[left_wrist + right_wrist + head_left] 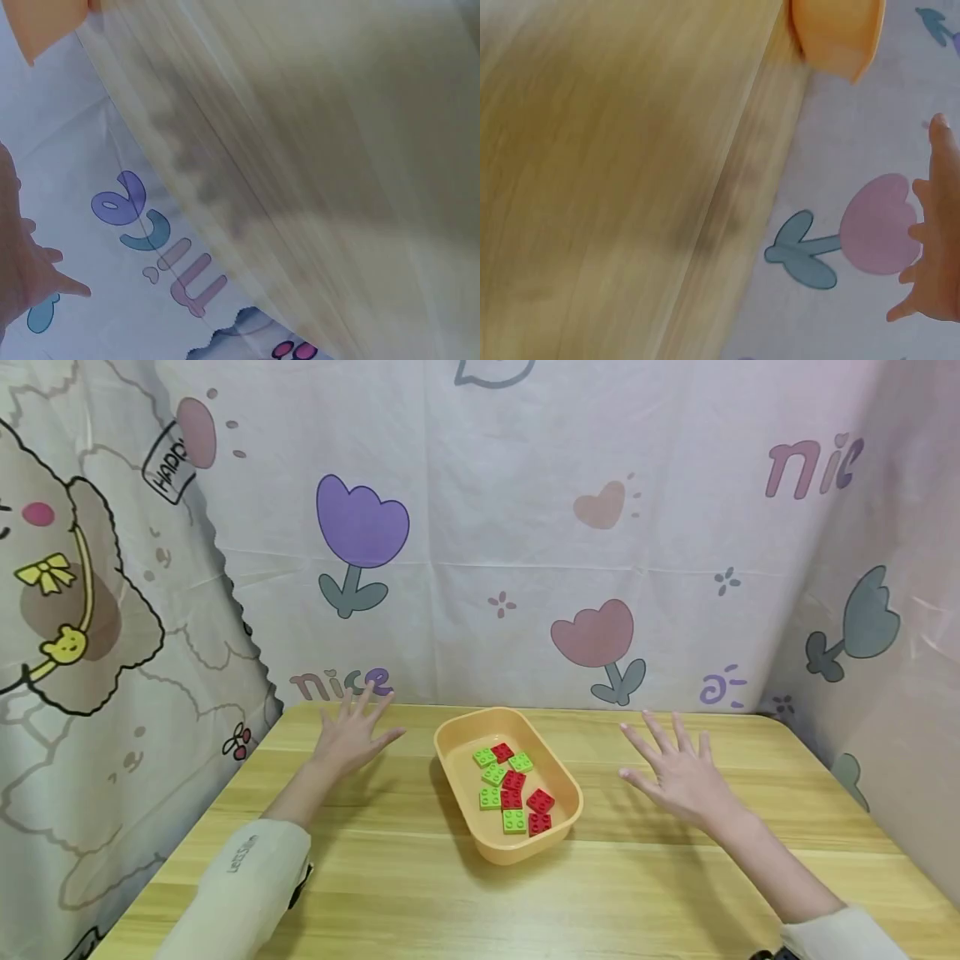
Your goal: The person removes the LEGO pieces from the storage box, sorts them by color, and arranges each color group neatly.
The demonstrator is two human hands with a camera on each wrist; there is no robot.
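An orange plastic tray [453, 777] stands at the middle of the table, turned slightly askew. Inside it lie several green toy bricks [513, 821] and several red toy bricks [540, 801], loosely scattered. My left hand [348, 739] is held over the table to the left of the tray, its fingers spread and holding nothing. To the right of the tray my right hand [681, 777] hovers the same way, fingers splayed and without anything in them. Each wrist view catches part of a hand and a corner of the orange tray; the bricks are hidden there.
The wooden table [375, 893] reaches back to a pale curtain [480, 527] printed with flowers and words. More printed cloth [150, 760] hangs along the left side, and cloth hangs on the right too.
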